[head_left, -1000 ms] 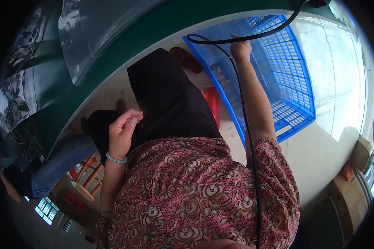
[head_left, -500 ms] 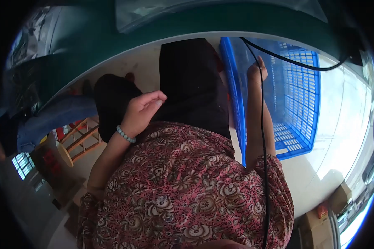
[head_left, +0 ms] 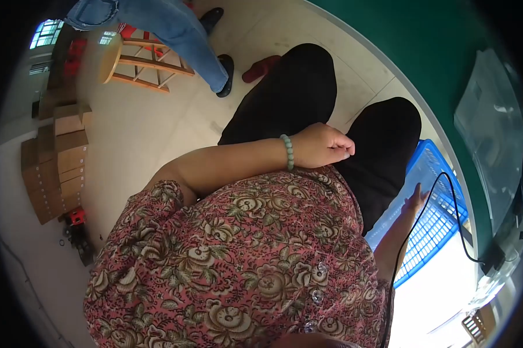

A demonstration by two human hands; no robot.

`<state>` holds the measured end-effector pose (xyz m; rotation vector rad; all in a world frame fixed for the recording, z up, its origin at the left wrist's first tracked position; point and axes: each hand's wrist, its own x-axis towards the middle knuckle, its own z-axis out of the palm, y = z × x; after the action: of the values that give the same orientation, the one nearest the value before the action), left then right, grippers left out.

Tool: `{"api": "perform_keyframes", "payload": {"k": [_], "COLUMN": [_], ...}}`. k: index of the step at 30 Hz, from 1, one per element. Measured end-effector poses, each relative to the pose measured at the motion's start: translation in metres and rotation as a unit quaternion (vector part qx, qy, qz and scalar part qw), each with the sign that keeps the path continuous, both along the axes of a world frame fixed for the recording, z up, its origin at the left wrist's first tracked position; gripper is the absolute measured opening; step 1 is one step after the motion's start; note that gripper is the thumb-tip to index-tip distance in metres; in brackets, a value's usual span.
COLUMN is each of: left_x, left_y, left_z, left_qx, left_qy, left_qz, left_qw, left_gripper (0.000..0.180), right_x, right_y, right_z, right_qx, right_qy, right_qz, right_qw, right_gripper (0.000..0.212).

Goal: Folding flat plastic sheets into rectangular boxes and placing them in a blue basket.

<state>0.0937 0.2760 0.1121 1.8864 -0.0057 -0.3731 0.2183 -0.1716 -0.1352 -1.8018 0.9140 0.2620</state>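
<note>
My left hand (head_left: 326,146), with a pale green bead bracelet (head_left: 287,152) at its wrist, hovers over or rests on my lap; which one I cannot tell. Its fingers are curled in, and nothing shows between them. Down at my right side, my right hand (head_left: 414,200) reaches into a blue plastic crate (head_left: 427,255). The fingers there look spread apart and hold nothing that I can see. A black cable (head_left: 409,236) hangs in a loop across the crate, close to that hand. The crate's inside is partly hidden by my arm and leg.
A green table (head_left: 412,43) curves along the right, with clear plastic packaging (head_left: 493,124) on it. Far left are a wooden stool (head_left: 148,64) and another person's jeans-clad leg (head_left: 183,43). Cardboard boxes (head_left: 61,162) are stacked at the left.
My view and body have turned left, so the crate and table now sit farther right. My left hand has come across my lap, its fingers more curled. My right hand stays at the crate.
</note>
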Motion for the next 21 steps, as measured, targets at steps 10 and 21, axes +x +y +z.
{"api": "perform_keyframes", "payload": {"k": [10, 21], "left_x": [0.011, 0.058], "left_y": [0.013, 0.075], "left_z": [0.001, 0.096], "left_qx": [-0.116, -0.239], "left_qy": [-0.045, -0.287], "left_qz": [-0.001, 0.081], "left_qw": [0.992, 0.924], "left_gripper": [0.019, 0.017], "right_x": [-0.081, 0.047], "right_y": [-0.12, 0.138], "right_z": [0.152, 0.452], "right_qx": [-0.123, -0.424], "right_qy": [-0.234, -0.5], "right_qz": [-0.324, 0.317], "right_qw": [0.908, 0.686], "right_gripper": [0.041, 0.028]}}
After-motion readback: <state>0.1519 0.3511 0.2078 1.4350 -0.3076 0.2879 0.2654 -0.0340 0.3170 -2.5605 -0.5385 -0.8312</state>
